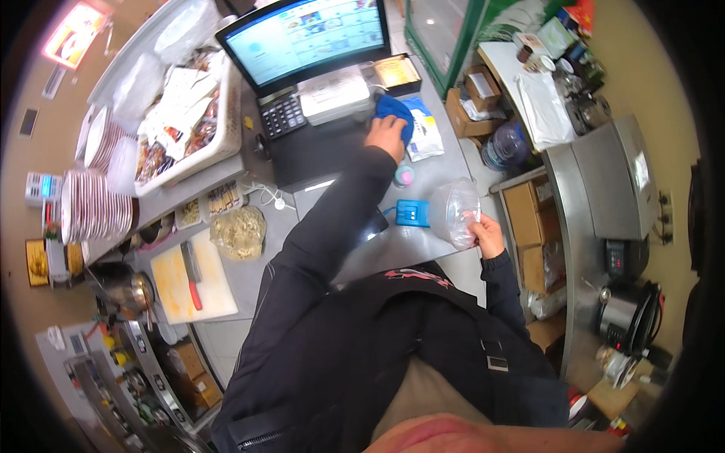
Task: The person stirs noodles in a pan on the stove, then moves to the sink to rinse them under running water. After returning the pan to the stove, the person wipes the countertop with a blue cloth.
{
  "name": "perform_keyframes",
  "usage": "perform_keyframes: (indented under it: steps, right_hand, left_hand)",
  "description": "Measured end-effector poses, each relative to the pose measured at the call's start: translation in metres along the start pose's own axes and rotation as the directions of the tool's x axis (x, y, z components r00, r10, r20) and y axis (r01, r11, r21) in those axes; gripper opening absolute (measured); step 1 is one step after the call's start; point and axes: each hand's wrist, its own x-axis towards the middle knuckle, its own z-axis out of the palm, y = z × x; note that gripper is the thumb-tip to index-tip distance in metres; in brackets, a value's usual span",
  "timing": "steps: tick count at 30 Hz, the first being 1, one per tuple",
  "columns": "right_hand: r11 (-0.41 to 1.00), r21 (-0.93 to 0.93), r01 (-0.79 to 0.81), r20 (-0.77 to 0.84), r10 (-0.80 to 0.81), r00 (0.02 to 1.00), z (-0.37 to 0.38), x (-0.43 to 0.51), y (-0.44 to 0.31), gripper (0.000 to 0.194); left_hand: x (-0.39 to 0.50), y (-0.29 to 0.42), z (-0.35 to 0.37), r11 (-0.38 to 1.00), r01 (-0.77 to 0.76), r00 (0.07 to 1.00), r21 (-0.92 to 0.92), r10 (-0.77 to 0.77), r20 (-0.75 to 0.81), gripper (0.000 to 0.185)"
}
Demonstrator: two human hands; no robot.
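Observation:
My left hand [388, 137] reaches across the grey counter [362, 255], its fingers closed over a bunched blue cloth [403, 109]. Beside the cloth lies a white and blue packet [425, 136]. My right hand [486, 233] grips the rim of a clear plastic tub [450, 206] at the counter's right edge. Between the hands are a blue plastic device [412, 213] with a cable and a small round item with a pink middle [404, 176]. A black surface [317, 156] lies to the left of the cloth.
A monitor [306, 34], black calculator keypad [282, 116] and white box-shaped device [334, 93] stand ahead. At left are a white basket [226, 124] of packets, stacked plates [93, 206], and a red-handled knife [191, 272] on a cutting board [218, 294]. A steel counter [583, 226] runs along the right.

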Motion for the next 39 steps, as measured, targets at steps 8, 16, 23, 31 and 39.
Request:
perform_keyframes:
  steps: [8,16,23,31,39]
  right_hand:
    - [0.998,-0.025,0.053,0.094,-0.05,0.994,0.006,0.031,-0.009,0.024]
    - [1.0,-0.021,0.021,0.238,-0.016,0.971,0.041,0.047,-0.014,0.026]
    - [0.995,-0.102,0.018,0.226,0.005,0.974,0.067,0.031,-0.013,0.025]
    - [0.996,-0.082,0.023,0.248,-0.002,0.969,0.078,0.02,0.0,0.024]
    - [0.994,-0.104,0.032,0.365,0.008,0.931,0.116,0.023,-0.015,0.026]
  left_hand:
    - [-0.063,-0.065,-0.045,0.975,0.223,0.933,-0.023,-0.22,-0.285,0.024]
    - [-0.122,-0.082,-0.085,0.904,0.417,0.78,-0.098,-0.411,-0.472,0.028]
    - [-0.07,-0.093,-0.074,0.906,0.335,0.941,0.261,-0.307,-0.142,0.053]
    - [-0.116,-0.092,-0.088,0.815,0.439,0.898,0.378,-0.388,-0.207,0.038]
    - [-0.291,-0.105,-0.137,0.791,0.575,0.641,-0.208,-0.593,-0.486,0.028]
